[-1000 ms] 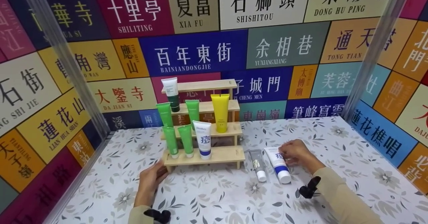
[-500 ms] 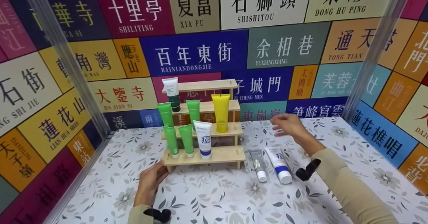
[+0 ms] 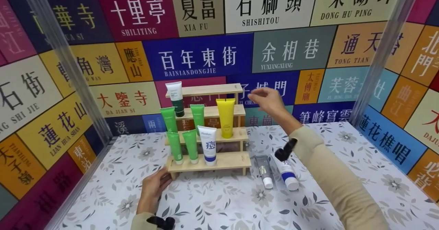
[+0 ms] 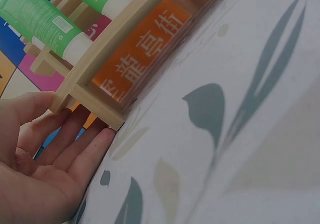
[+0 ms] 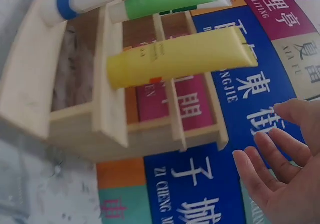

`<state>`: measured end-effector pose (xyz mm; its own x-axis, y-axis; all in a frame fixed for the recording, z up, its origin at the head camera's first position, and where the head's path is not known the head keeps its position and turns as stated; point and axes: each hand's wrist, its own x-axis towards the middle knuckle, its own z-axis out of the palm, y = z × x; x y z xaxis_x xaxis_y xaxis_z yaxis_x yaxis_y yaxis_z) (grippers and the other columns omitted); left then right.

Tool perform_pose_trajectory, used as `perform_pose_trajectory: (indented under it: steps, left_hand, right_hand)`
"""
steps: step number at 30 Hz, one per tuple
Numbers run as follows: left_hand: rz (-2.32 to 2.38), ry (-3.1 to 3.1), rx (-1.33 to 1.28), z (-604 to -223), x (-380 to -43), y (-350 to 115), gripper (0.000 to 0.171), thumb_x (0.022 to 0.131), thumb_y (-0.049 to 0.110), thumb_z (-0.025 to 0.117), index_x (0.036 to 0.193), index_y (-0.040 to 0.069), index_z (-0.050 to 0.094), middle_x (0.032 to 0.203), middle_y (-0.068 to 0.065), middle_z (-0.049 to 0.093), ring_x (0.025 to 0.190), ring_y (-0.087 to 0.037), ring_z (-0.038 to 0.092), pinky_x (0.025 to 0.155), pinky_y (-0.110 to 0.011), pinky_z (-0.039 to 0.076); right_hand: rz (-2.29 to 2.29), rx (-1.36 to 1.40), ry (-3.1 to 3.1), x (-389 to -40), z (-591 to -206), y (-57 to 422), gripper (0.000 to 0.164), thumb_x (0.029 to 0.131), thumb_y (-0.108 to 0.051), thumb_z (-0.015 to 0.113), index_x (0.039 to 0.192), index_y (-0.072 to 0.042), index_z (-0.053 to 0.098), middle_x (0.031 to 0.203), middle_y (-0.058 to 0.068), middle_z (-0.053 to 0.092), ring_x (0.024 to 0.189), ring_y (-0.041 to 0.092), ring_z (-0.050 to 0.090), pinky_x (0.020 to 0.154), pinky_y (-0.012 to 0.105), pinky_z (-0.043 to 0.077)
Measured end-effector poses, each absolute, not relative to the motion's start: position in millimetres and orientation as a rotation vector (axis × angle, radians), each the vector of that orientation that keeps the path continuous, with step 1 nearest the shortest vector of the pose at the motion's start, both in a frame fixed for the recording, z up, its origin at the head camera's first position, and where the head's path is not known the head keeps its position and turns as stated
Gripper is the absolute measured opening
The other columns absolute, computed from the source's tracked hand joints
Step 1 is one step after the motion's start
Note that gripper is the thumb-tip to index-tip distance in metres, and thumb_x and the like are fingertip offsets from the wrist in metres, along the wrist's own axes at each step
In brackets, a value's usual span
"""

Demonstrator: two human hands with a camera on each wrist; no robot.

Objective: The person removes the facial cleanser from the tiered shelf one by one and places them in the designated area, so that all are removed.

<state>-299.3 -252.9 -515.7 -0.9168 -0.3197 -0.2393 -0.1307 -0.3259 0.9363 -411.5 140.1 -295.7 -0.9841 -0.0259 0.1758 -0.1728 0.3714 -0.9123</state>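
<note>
A stepped wooden display rack [image 3: 209, 166] bears several squeeze tubes. My left hand [image 3: 152, 188] grips its lower left end, thumb at the board's end and fingers about the leg [image 4: 97, 107], seen in the left wrist view. My right hand [image 3: 269, 101] is in the air to the right of the top tier, fingers loosely bent, holding nothing. Nearest to it on the rack is a yellow tube [image 3: 225, 118]. A grey tube [image 3: 264, 171] and a white tube with a blue band [image 3: 289, 176] lie on the table at the right, the latter partly hidden by my right wrist.
On the bottom step stand two green tubes [image 3: 175, 147] and a white-and-blue tube [image 3: 207, 144]. More green tubes [image 3: 197, 115] and a white-and-dark-green tube [image 3: 175, 98] stand higher. A colourful sign-patterned wall [image 3: 199, 56] rises behind the floral tablecloth [image 3: 212, 202].
My right hand has let go of the lying white tube and moved up and left, toward the rack's top right end. My left hand stays at the rack's lower left.
</note>
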Motion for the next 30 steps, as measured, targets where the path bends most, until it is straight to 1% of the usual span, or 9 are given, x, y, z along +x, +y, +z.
perform_pose_trajectory:
  steps: [2,5,9,12,14,19,25,30]
  left_hand:
    - [-2.383,-1.774,0.579,-517.3,-298.6,-252.4,0.054,0.095,0.020,0.070,0.138,-0.008,0.052,0.117,-0.021,0.072,0.101,-0.024,0.074,0.097,-0.038,0.061]
    - [-2.349,-1.807,0.582,-517.8,-298.4,-251.5,0.052,0.096,0.021,0.070,0.137,-0.007,0.054,0.124,-0.022,0.068,0.106,-0.026,0.073,0.096,-0.037,0.061]
    - [-2.353,-1.812,0.593,-516.2,-299.7,-252.5,0.052,0.096,0.022,0.070,0.137,-0.006,0.055,0.126,-0.022,0.067,0.108,-0.027,0.072,0.097,-0.037,0.060]
    - [-2.371,-1.787,0.598,-516.1,-301.0,-252.6,0.051,0.095,0.021,0.070,0.136,-0.007,0.055,0.124,-0.023,0.068,0.107,-0.029,0.072,0.097,-0.038,0.060]
    - [-2.382,-1.767,0.601,-516.9,-301.2,-252.6,0.050,0.096,0.019,0.069,0.136,-0.008,0.055,0.124,-0.024,0.068,0.108,-0.030,0.072,0.098,-0.039,0.060]
    - [-2.390,-1.749,0.596,-516.9,-303.1,-252.3,0.050,0.095,0.018,0.069,0.135,-0.009,0.055,0.121,-0.023,0.069,0.105,-0.029,0.073,0.097,-0.040,0.060]
    - [-2.381,-1.728,0.605,-514.9,-303.6,-253.1,0.051,0.094,0.019,0.071,0.134,-0.009,0.056,0.115,-0.023,0.072,0.099,-0.027,0.075,0.094,-0.040,0.062]
    - [-2.387,-1.709,0.612,-516.8,-303.9,-253.4,0.050,0.093,0.017,0.072,0.134,-0.009,0.056,0.106,-0.019,0.076,0.094,-0.025,0.076,0.091,-0.038,0.063]
  right_hand:
    - [1.674,0.184,-2.464,-415.0,-285.3,127.6,0.039,0.095,-0.034,0.070,0.128,-0.013,0.064,0.130,0.009,0.065,0.114,0.023,0.062,0.093,0.037,0.060]
    - [1.664,0.209,-2.433,-419.3,-270.8,110.3,0.040,0.095,-0.035,0.070,0.127,-0.013,0.065,0.128,0.008,0.066,0.110,0.021,0.062,0.093,0.035,0.059]
    - [1.645,0.279,-2.419,-422.8,-255.7,89.6,0.041,0.094,-0.037,0.071,0.128,-0.015,0.064,0.128,0.007,0.067,0.115,0.021,0.062,0.101,0.035,0.056]
    - [1.642,0.336,-2.421,-425.1,-247.0,73.1,0.044,0.094,-0.038,0.071,0.129,-0.015,0.064,0.129,0.007,0.066,0.118,0.021,0.061,0.106,0.036,0.053]
    - [1.637,0.368,-2.441,-426.9,-242.1,60.7,0.047,0.093,-0.039,0.071,0.132,-0.014,0.062,0.130,0.006,0.065,0.119,0.021,0.061,0.107,0.035,0.053]
    - [1.599,0.413,-2.487,-430.3,-232.4,29.1,0.049,0.093,-0.038,0.072,0.135,-0.014,0.060,0.129,0.006,0.064,0.117,0.020,0.060,0.105,0.033,0.054]
    - [1.620,0.447,-2.507,-431.9,-230.5,-9.9,0.051,0.091,-0.032,0.076,0.135,-0.012,0.060,0.123,0.007,0.067,0.112,0.020,0.062,0.100,0.033,0.055]
    - [1.666,0.478,-2.508,-434.4,-236.1,-38.5,0.052,0.089,-0.029,0.078,0.134,-0.012,0.060,0.127,0.008,0.067,0.115,0.020,0.063,0.098,0.032,0.056]
